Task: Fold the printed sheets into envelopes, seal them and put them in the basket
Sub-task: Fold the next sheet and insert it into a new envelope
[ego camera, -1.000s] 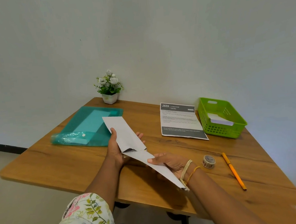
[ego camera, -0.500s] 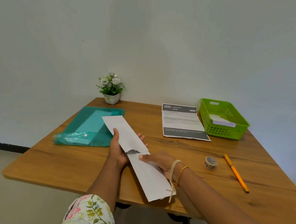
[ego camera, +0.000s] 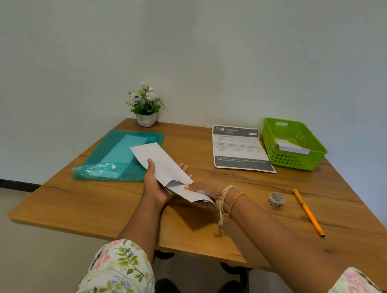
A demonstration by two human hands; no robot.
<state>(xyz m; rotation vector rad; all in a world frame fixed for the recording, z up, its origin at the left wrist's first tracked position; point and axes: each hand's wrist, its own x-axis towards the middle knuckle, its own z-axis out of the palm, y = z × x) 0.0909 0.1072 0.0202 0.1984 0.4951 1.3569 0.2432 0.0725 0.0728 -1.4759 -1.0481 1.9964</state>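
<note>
My left hand holds a long white envelope above the table's middle, thumb on its left edge, fingers behind it. My right hand pinches a folded white sheet whose far end is inside the envelope's open mouth. A printed sheet lies flat to the right. Beyond it stands the green basket with a white envelope lying inside.
A teal plastic folder lies at the left, partly under the envelope. A small potted plant stands at the back edge. A tape roll and an orange pen lie at the right front on the wooden table.
My right hand has pushed the folded sheet further into the envelope; much less of the sheet sticks out. The left hand has stayed in place.
</note>
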